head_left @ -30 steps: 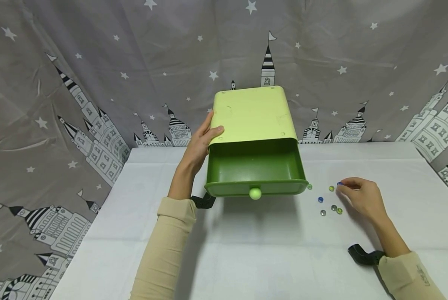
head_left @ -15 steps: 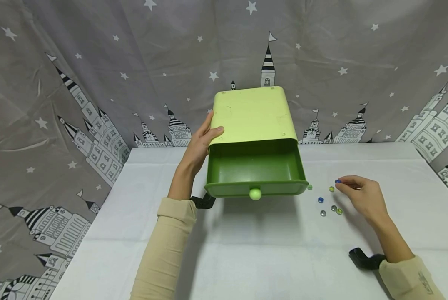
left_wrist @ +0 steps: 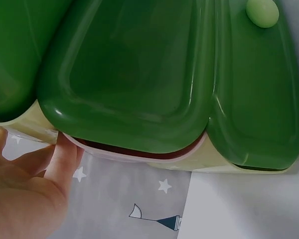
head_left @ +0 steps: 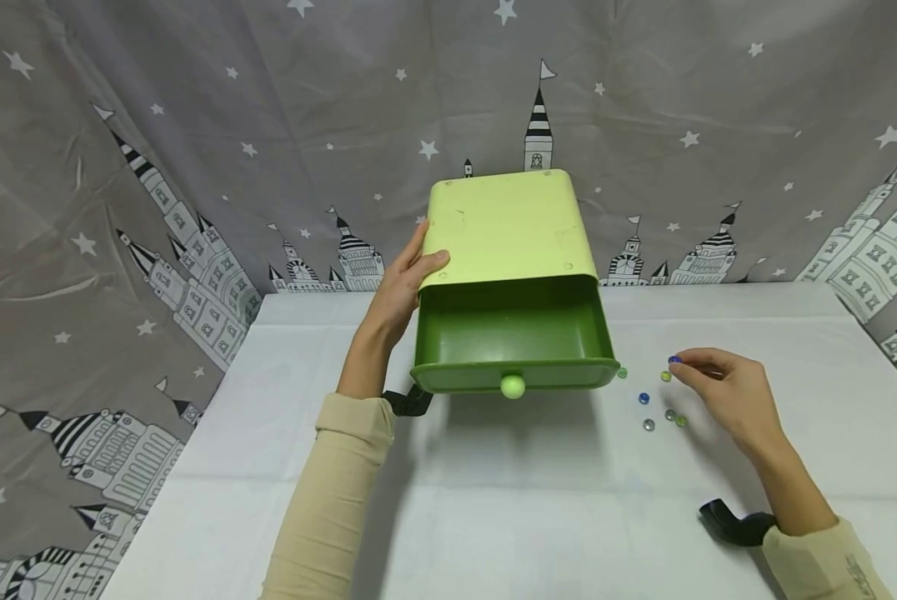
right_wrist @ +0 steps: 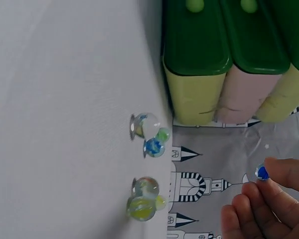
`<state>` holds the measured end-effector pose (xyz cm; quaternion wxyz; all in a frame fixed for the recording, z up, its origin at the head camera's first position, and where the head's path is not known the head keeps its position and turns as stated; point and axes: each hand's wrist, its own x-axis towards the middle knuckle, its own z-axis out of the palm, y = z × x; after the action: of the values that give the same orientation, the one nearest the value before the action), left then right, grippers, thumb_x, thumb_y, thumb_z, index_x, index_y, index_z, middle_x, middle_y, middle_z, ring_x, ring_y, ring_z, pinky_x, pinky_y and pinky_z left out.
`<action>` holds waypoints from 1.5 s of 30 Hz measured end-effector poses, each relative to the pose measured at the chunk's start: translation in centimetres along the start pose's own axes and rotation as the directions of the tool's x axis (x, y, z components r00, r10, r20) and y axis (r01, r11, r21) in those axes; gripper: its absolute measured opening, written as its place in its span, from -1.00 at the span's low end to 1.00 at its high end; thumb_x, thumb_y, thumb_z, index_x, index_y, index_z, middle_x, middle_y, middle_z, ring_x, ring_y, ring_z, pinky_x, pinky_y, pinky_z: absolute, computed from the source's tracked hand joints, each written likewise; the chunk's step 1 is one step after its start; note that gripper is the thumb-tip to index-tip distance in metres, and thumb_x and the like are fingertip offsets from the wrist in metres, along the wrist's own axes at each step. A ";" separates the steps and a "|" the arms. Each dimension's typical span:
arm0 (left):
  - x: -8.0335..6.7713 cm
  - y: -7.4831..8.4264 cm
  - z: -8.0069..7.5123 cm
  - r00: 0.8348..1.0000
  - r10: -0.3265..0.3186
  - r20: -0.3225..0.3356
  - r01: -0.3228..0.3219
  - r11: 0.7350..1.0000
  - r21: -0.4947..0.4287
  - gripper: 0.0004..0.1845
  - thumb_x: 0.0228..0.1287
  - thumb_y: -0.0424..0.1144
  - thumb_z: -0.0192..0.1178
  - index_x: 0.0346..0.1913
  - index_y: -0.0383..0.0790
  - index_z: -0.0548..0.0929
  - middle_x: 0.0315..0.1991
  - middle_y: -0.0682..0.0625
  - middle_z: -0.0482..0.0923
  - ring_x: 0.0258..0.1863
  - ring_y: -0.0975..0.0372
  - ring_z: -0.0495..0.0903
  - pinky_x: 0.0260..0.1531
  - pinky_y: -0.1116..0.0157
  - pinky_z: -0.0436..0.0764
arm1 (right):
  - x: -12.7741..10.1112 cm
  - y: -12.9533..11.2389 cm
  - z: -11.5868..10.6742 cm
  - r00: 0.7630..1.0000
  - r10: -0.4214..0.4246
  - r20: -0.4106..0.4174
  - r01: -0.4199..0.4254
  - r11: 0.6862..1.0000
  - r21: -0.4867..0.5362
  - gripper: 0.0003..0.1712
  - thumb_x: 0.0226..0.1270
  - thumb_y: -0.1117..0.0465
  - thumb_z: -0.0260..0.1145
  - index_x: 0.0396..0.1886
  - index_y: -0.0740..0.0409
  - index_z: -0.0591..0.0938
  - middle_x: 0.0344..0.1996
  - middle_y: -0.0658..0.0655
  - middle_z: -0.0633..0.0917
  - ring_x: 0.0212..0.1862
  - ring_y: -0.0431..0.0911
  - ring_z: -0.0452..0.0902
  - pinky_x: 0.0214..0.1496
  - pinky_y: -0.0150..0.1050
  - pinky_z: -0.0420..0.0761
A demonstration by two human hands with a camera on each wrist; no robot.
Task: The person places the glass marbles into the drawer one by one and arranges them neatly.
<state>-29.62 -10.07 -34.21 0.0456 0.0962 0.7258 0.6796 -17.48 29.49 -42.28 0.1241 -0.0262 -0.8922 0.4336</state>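
Observation:
A small drawer cabinet has a pale yellow top, and its green top drawer is pulled out, with nothing visible inside. My left hand rests against the cabinet's left side, thumb over the top edge. In the left wrist view, its fingers lie beside the yellow and pink casings. Between thumb and fingertips, my right hand pinches a blue marble, to the right of the cabinet. Loose marbles lie below that hand: a blue one, a yellow one, a green one and several others.
A white cloth covers the table. Behind it hangs a grey curtain with castles and stars. Black wrist mounts stick out at both sleeves. Lower drawers with round green knobs show in the right wrist view.
My right hand has shifted slightly up and left, with the blue marble now pinched at its fingertips. My left hand and the cabinet have stayed in place.

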 end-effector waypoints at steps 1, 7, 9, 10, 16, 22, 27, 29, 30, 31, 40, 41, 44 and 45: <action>0.0 0.0 0.0 1.000 -0.001 0.000 0.001 1.000 -0.001 -0.21 0.31 0.08 0.22 0.53 0.44 0.08 0.54 0.21 -0.01 0.51 0.21 -0.05 0.30 -0.29 0.04 | 0.0 -0.1 0.0 1.000 0.001 0.001 -0.001 1.000 0.001 -0.64 0.36 0.11 0.37 -0.06 0.34 0.72 -0.19 0.24 0.74 -0.26 -0.50 0.48 -0.25 -0.52 0.44; 0.1 0.0 0.0 1.000 0.002 -0.002 -0.002 1.000 0.005 -0.21 0.31 0.08 0.22 0.52 0.44 0.08 0.54 0.22 -0.01 0.51 0.21 -0.05 0.29 -0.29 0.04 | -0.4 -1.0 0.0 1.000 -0.006 -0.008 0.006 1.000 -0.004 -0.65 0.38 0.08 0.35 -0.08 0.30 0.72 -0.24 0.13 0.74 -0.26 -0.46 0.51 -0.23 -0.51 0.44; 0.1 0.0 0.0 1.000 0.002 -0.001 -0.002 1.000 0.008 -0.21 0.31 0.08 0.21 0.52 0.44 0.08 0.54 0.22 -0.02 0.51 0.20 -0.05 0.29 -0.31 0.03 | -0.6 -1.4 -0.1 1.000 -0.015 -0.009 0.015 1.000 0.006 -0.65 0.38 0.09 0.35 -0.08 0.30 0.72 -0.27 0.05 0.74 -0.27 -0.45 0.54 -0.23 -0.51 0.44; 0.1 0.0 0.0 1.000 0.002 0.000 -0.002 1.000 0.009 -0.21 0.31 0.08 0.21 0.53 0.44 0.08 0.55 0.21 -0.02 0.51 0.19 -0.05 0.29 -0.31 0.02 | -0.7 -1.6 -0.1 1.000 -0.020 -0.009 0.020 1.000 0.016 -0.66 0.38 0.09 0.35 -0.08 0.30 0.72 -0.29 0.00 0.74 -0.28 -0.44 0.55 -0.23 -0.52 0.45; 0.1 0.0 0.0 1.000 -0.002 0.002 0.001 1.000 0.019 -0.21 0.32 0.08 0.20 0.53 0.44 0.06 0.56 0.19 -0.06 0.52 0.14 -0.06 0.29 -0.33 -0.02 | -1.2 -3.0 -0.3 0.999 -0.048 -0.010 0.049 0.996 0.075 -0.67 0.37 0.11 0.37 -0.07 0.30 0.72 -0.32 -0.13 0.73 -0.27 -0.40 0.60 -0.23 -0.55 0.48; 0.0 0.1 0.0 1.000 -0.002 0.012 0.001 1.000 0.025 -0.23 0.35 0.07 0.18 0.53 0.46 0.05 0.56 0.20 -0.10 0.52 0.14 -0.08 0.30 -0.33 -0.05 | -1.6 -4.4 -0.4 0.997 -0.075 -0.030 0.078 0.990 0.118 -0.70 0.36 0.15 0.38 -0.06 0.29 0.71 -0.29 -0.16 0.72 -0.24 -0.37 0.62 -0.22 -0.56 0.52; 0.0 0.1 0.0 1.000 0.002 0.011 -0.002 0.999 0.032 -0.21 0.36 0.08 0.17 0.55 0.40 0.03 0.56 0.19 -0.10 0.52 0.13 -0.08 0.30 -0.32 -0.04 | -2.1 -5.7 -0.4 0.994 -0.100 -0.042 0.105 0.983 0.148 -0.74 0.35 0.19 0.38 -0.08 0.27 0.72 -0.27 -0.18 0.71 -0.23 -0.33 0.64 -0.22 -0.54 0.54; 0.0 0.0 0.0 1.000 0.003 0.009 -0.003 0.999 0.033 -0.19 0.35 0.08 0.18 0.56 0.38 0.02 0.56 0.19 -0.10 0.52 0.13 -0.08 0.30 -0.33 -0.04 | -2.3 -6.1 -0.4 0.993 -0.112 -0.047 0.118 0.981 0.152 -0.76 0.35 0.20 0.38 -0.09 0.26 0.72 -0.26 -0.16 0.71 -0.23 -0.33 0.64 -0.21 -0.54 0.54; 0.0 0.0 0.0 1.000 0.003 0.008 -0.003 0.999 0.033 -0.19 0.34 0.08 0.18 0.56 0.38 0.02 0.56 0.19 -0.09 0.52 0.12 -0.08 0.30 -0.33 -0.04 | -2.4 -6.3 -0.4 0.992 -0.118 -0.051 0.125 0.980 0.155 -0.76 0.34 0.21 0.39 -0.09 0.26 0.72 -0.26 -0.15 0.71 -0.24 -0.32 0.64 -0.20 -0.54 0.53; -0.1 0.0 0.0 1.000 0.002 0.006 -0.003 0.999 0.032 -0.19 0.34 0.09 0.18 0.55 0.39 0.03 0.56 0.19 -0.09 0.52 0.13 -0.07 0.30 -0.32 -0.04 | -2.5 -6.5 -0.4 0.991 -0.125 -0.054 0.132 0.979 0.157 -0.77 0.34 0.22 0.39 -0.10 0.26 0.72 -0.26 -0.14 0.71 -0.24 -0.32 0.64 -0.17 -0.54 0.53; 0.0 -0.1 0.0 1.000 0.009 0.002 -0.009 1.000 0.022 -0.20 0.34 0.08 0.19 0.55 0.39 0.04 0.56 0.18 -0.06 0.52 0.14 -0.06 0.30 -0.32 -0.03 | -3.4 -8.7 -0.5 0.956 -0.258 -0.143 0.282 0.942 0.182 -0.87 0.22 0.42 0.42 -0.21 0.29 0.74 -0.29 -0.09 0.70 -0.16 -0.30 0.61 0.12 -0.54 0.42; 0.0 0.0 0.0 1.000 0.008 0.002 -0.008 1.000 0.023 -0.20 0.34 0.08 0.18 0.55 0.39 0.04 0.56 0.18 -0.06 0.52 0.14 -0.06 0.30 -0.32 -0.03 | -3.5 -8.9 -0.5 0.951 -0.271 -0.149 0.296 0.937 0.187 -0.86 0.21 0.44 0.42 -0.22 0.29 0.74 -0.29 -0.09 0.70 -0.16 -0.29 0.61 0.11 -0.53 0.42; -0.1 0.0 0.0 1.000 0.005 0.004 -0.005 1.000 0.029 -0.21 0.35 0.08 0.18 0.55 0.41 0.04 0.56 0.18 -0.07 0.52 0.14 -0.07 0.30 -0.32 -0.03 | -3.7 -9.5 -0.4 0.937 -0.311 -0.161 0.340 0.918 0.205 -0.84 0.18 0.51 0.40 -0.22 0.32 0.73 -0.29 -0.06 0.70 -0.15 -0.26 0.60 0.10 -0.50 0.45; -0.1 0.0 -0.1 1.000 0.003 0.004 -0.004 1.000 0.031 -0.21 0.35 0.08 0.18 0.54 0.41 0.04 0.56 0.18 -0.08 0.52 0.14 -0.07 0.30 -0.32 -0.03 | -3.8 -9.7 -0.4 0.931 -0.326 -0.165 0.356 0.910 0.212 -0.83 0.17 0.53 0.40 -0.22 0.33 0.73 -0.28 -0.05 0.70 -0.14 -0.25 0.60 0.10 -0.49 0.46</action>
<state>-29.53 -10.14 -34.20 0.0443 0.0995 0.7361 0.6681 -13.10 23.16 -35.23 0.2560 0.1180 -0.8148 0.5065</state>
